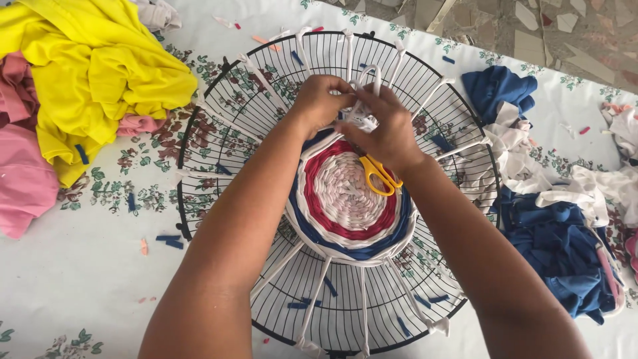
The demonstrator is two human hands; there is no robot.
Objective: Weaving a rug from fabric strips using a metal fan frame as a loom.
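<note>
A round black wire fan guard (219, 126) lies on the flowered tablecloth, with white fabric strips stretched as spokes from rim to centre. A woven disc (345, 199) of pale pink, red, blue and white rings fills its middle. My left hand (320, 101) and my right hand (384, 129) meet at the disc's far edge, both pinching a white fabric strip (364, 123) among the spokes. Yellow-handled scissors (379, 174) rest on the disc just under my right hand.
A heap of yellow cloth (93, 73) and pink cloth (23, 179) lies at the left. Blue cloth (558, 246) and white cloth (585, 186) are piled at the right. Small blue fabric scraps (169, 240) dot the tablecloth (80, 286). A tiled floor (531, 33) shows at the top right.
</note>
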